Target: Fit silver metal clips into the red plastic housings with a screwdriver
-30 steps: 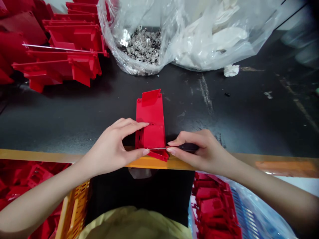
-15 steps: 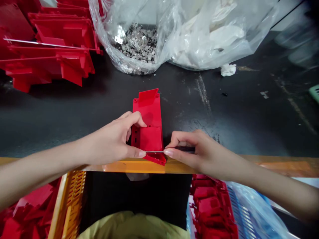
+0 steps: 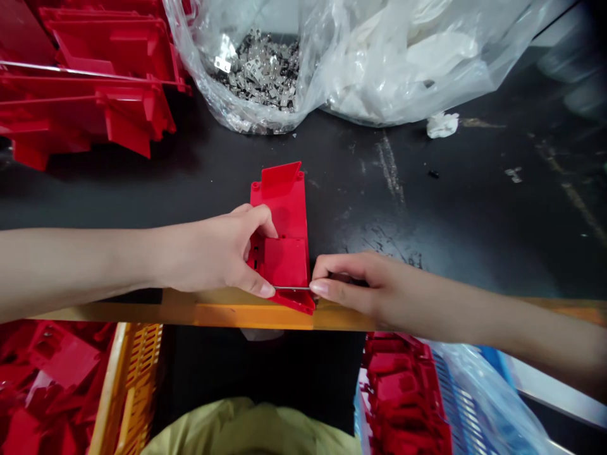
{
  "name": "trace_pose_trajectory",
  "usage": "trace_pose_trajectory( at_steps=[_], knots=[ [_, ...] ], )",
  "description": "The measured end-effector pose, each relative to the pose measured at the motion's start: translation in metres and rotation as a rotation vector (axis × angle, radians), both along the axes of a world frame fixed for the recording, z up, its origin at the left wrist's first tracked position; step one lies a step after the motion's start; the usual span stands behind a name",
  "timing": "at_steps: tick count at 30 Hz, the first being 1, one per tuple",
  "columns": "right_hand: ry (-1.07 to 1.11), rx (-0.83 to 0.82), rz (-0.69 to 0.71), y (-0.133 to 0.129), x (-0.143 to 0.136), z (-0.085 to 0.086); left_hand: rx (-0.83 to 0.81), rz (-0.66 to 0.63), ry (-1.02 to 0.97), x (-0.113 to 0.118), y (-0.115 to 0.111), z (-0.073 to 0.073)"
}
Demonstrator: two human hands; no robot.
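Red part (image 3: 285,262) | left hand (image 3: 232,249) gripping it | right hand (image 3: 355,281) pinching rod (image 3: 294,289) | clear bag (image 3: 256,120) beyond

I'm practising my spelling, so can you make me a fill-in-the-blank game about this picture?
1. The left hand holds a plastic part coloured ____.
2. The right hand pinches a thin shaft, whose other end is by the left hand's ____.
3. The red stack is in the picture's upper ____ corner.
4. The slotted crate at the lower right is coloured ____.

Missing words: red; thumb; left; blue.
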State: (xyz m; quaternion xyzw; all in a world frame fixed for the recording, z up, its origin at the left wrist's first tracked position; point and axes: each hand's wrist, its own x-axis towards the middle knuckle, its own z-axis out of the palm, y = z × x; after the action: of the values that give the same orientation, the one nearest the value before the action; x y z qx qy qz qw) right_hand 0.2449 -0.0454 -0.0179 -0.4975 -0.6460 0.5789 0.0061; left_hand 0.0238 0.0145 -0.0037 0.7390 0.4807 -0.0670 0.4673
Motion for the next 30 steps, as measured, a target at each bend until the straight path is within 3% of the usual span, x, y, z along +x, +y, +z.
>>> trace_pose_trajectory(
  at_steps=[6,12,22,30],
  knots=[
    [0.116,-0.040,-0.114,-0.003,0.003,-0.004,-0.176,-0.083,-0.104,-0.015,0.006,0.003],
    [0.097,-0.020,-0.175,-0.005,0.003,-0.002,-0.074,-0.098,-0.149,-0.020,-0.001,-0.002],
    [-0.051,0.034,-0.117,-0.007,-0.002,0.002,0.087,-0.044,-0.280,-0.025,-0.009,-0.016],
    [-0.199,0.156,-0.037,-0.005,-0.007,0.016,0.122,-0.041,-0.240,-0.020,-0.013,-0.014]
  ],
)
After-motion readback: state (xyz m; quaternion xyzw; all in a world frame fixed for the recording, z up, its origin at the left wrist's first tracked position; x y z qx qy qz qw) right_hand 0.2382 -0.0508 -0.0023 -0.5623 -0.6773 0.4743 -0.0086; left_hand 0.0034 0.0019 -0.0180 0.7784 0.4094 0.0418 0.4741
